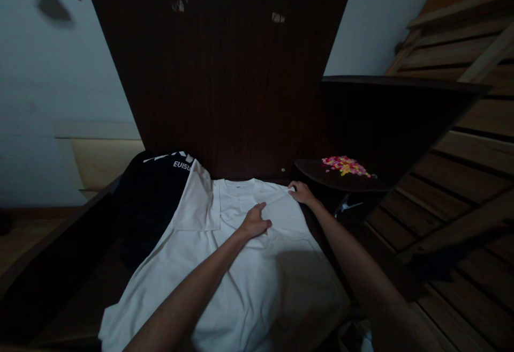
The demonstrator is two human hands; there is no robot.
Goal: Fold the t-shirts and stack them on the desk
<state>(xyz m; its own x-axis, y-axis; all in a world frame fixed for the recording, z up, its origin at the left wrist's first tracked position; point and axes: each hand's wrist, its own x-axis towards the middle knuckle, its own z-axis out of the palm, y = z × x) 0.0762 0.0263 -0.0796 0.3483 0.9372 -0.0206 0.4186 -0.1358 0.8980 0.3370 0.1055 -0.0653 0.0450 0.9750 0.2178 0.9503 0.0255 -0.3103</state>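
Observation:
A white T-shirt (225, 277) lies spread in front of me, its neckline at the far end. Its left sleeve (198, 202) rests over a black garment, while the right sleeve side is folded inward across the chest. On the folded sleeve's edge sits my left hand (255, 222), thumb and forefinger apart, the other fingers partly hidden. My right hand (302, 193) pinches the cloth at the right shoulder fold.
The black garment (152, 202) with white lettering is bunched at the left. A dark panel (233, 73) rises behind the shirt. Pink and yellow pieces (345, 165) lie on a corner shelf (313, 171) at right. Wooden slats (474, 159) stand along the right side.

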